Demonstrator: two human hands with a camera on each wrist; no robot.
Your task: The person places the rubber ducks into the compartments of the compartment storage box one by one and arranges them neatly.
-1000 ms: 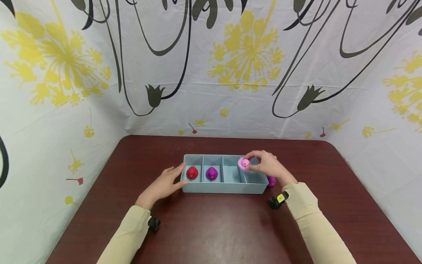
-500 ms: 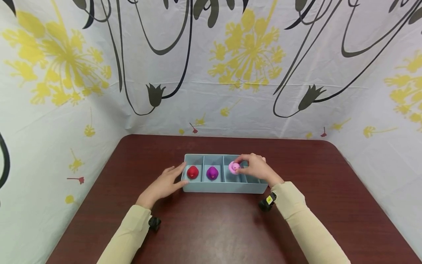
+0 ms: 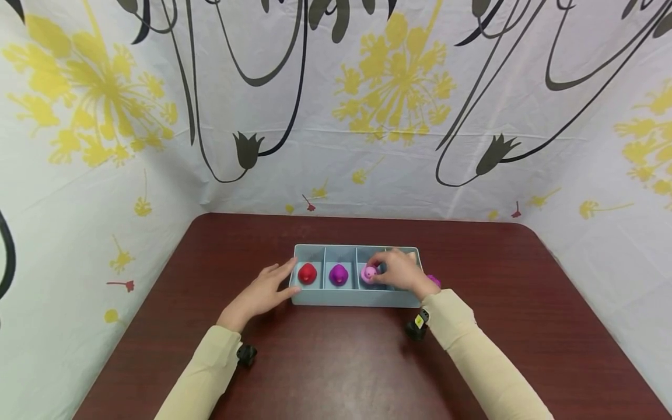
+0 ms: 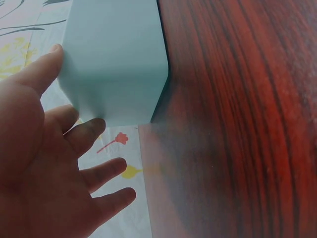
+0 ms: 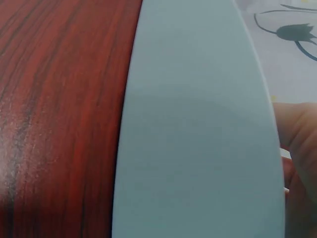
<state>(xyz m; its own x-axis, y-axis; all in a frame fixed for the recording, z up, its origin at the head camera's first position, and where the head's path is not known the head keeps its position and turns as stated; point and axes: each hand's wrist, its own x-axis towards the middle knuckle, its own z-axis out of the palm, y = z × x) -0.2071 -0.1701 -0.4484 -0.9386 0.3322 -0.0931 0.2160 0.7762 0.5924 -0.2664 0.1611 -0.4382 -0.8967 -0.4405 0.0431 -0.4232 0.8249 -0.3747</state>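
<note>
A light blue box with four-sided walls and a row of compartments (image 3: 357, 298) lies across the table. In the far left compartment sits a small red rubber duck (image 3: 307, 273); a purple rubber duck (image 3: 338, 275) is in the one beside it. My right hand (image 3: 400, 271) pinches a pink rubber duck (image 3: 369, 274) low inside the third compartment. Whether the duck touches the floor there I cannot tell. My left hand (image 3: 259, 294) rests its spread fingers and thumb at the box's left end; the left wrist view shows these fingers (image 4: 106, 173) fairly straight.
Just past the box's right end, a magenta object (image 3: 434, 280) shows partly behind my right wrist. My right hand covers much of the rightmost compartment. The dark red-brown table (image 3: 336, 361) ends at a patterned cloth wall (image 3: 294, 198) behind and at both sides.
With the pink duck in its fingers, my right hand has moved left and down, from over the divider by the rightmost compartment into the third. The left hand has stayed put.
</note>
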